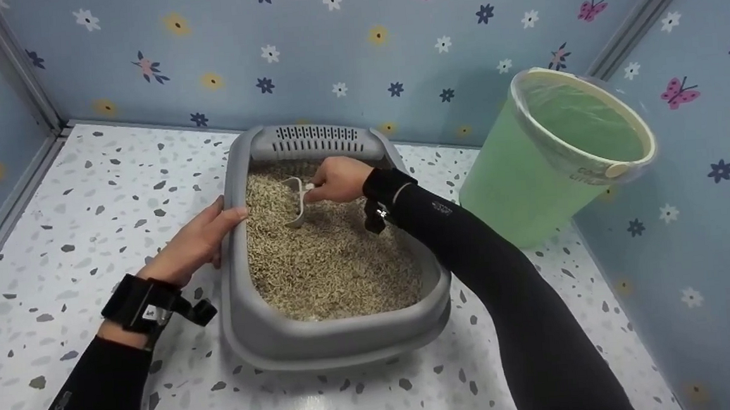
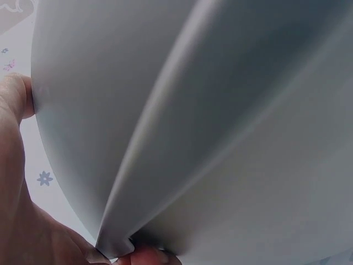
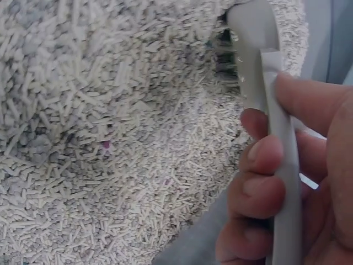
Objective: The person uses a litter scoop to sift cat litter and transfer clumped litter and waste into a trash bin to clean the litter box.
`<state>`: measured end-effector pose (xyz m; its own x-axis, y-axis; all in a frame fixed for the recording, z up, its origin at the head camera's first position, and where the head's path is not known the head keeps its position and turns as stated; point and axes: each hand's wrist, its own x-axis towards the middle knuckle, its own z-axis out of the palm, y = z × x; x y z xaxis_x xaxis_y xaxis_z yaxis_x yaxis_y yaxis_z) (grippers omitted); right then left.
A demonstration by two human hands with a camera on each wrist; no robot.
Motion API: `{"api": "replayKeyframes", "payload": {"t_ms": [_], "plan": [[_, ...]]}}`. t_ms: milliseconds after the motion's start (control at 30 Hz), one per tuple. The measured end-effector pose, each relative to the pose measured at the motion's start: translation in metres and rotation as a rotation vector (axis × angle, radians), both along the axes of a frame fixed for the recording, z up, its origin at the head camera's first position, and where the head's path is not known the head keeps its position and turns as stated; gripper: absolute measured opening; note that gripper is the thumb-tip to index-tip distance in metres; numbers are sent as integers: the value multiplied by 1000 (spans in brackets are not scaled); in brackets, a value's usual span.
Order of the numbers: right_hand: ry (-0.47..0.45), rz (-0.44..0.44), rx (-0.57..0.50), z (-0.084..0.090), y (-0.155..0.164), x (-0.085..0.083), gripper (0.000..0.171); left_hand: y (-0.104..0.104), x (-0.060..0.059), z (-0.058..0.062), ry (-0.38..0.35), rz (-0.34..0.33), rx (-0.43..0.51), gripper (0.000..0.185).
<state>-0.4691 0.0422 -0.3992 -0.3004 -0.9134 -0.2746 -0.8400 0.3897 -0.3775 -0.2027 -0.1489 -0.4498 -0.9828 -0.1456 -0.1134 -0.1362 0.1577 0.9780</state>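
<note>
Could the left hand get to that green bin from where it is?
Probably not easily: the left hand grips the litter tray's left rim, and the tray and right arm lie between it and the green bin.

The head camera looks down from above at the litter tray point(image 1: 322, 341). The left wrist camera sits tight against its grey wall point(image 2: 220, 110); the right wrist camera hovers near the litter point(image 3: 99, 138).

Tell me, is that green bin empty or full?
Empty, it seems: the green bin leans tilted against the wall, and only its clear liner shows inside.
</note>
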Motion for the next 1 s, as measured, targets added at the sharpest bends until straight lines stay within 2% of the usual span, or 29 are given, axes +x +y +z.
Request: {"api": "replayKeyframes", "payload": {"t_ms": [133,367,533,767,867,1000], "plan": [[-38,-28,-10,6,7,-4,62,0,0,0,-11,3,-6,86],[-72,-17,-40,19,24,-11,61,-1,1,0,-20,5,-20,88],[-43,-36,-27,39,45,-19,62,0,-1,1,-2,-6,5,85],[59,-58,58,70,69,-27,56,0,-2,2,6,-15,5,87],[60,-68,44,75,77,-28,53,0,-2,1,-3,-11,-5,86],[29,-84,-12,75,91,-30,57,1,-2,-2,-1,-13,6,84]]}}
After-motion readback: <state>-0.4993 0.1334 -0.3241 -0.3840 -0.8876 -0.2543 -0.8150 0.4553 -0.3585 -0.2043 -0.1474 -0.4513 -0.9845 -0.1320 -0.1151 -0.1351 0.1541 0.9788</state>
